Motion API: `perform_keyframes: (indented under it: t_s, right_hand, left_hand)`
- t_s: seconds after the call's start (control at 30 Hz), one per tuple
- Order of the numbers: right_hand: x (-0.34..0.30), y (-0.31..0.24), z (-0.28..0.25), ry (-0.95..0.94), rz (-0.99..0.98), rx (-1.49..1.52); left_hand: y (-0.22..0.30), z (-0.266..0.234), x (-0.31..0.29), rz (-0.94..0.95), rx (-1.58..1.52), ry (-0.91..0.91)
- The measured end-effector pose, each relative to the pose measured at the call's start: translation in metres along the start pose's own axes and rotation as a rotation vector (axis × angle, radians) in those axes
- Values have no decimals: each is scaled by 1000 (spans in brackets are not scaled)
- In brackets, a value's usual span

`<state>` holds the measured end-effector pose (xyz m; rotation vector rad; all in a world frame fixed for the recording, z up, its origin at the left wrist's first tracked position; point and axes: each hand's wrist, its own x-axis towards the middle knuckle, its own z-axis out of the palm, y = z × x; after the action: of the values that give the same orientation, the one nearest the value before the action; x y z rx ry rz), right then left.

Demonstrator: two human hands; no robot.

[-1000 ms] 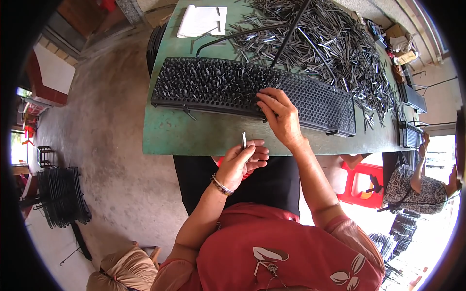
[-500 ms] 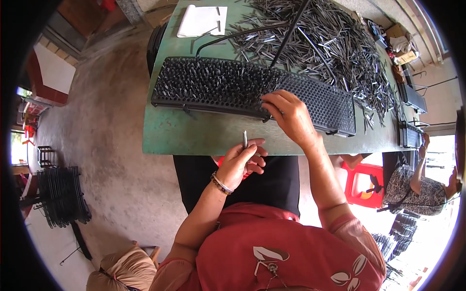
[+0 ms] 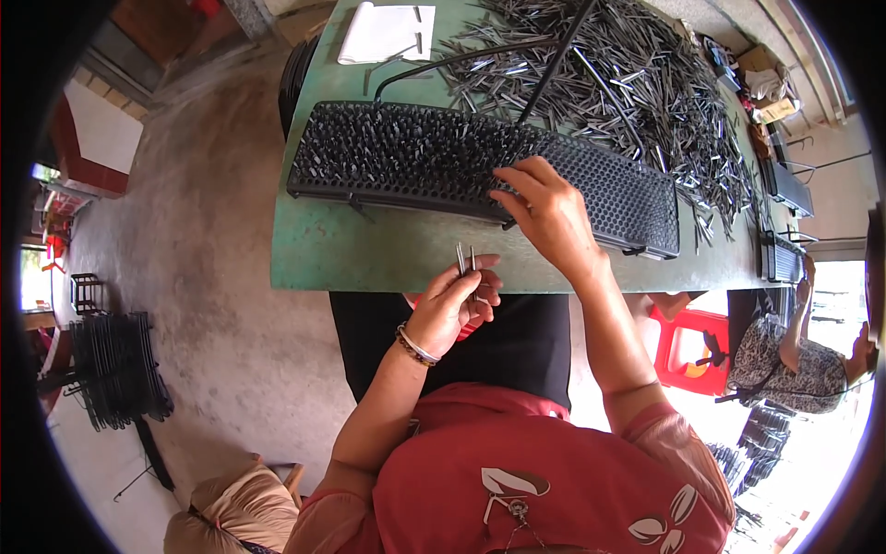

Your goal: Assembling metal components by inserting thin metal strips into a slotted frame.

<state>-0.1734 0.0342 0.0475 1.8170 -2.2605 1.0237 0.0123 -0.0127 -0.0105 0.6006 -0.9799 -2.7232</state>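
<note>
My left hand is closed near the table's front edge. Two thin metal strips stick up between its thumb and fingers. In front of it lies a long black rack full of round holes. Many short dark strips stand upright in the holes of its left and middle parts, while the holes toward its right end show bare. Over the rack's front edge, right of the middle, my right hand has thumb and fingertips drawn together at the holes. Whatever those fingertips pinch is too small to make out.
A large heap of loose metal strips covers the back right of the green table. A bent black frame rises behind the rack. White paper lies far left. Another person works at right beside a red stool.
Two strips now show separated in my left hand, where one stood out before. That hand has shifted slightly left; my right hand has moved a little left and away, staying at the rack.
</note>
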Motion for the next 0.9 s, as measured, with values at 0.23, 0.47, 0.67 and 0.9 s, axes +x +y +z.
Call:
perform_keyframes:
  t_s: [0.23,0.47,0.67,0.9]
  right_hand:
    - [-26,-19,-5,-267,208,625]
    - [-40,-12,-1,-422,493,1030]
    - [-49,-16,-15,-247,545,800]
    - [-61,-12,-34,-145,-281,114]
  left_hand:
    - [13,12,-3,-21,-103,-217]
    - [11,17,-2,-153,0,-283]
    - [8,19,6,-183,-60,-254]
    - [10,12,20,-263,-529,-226]
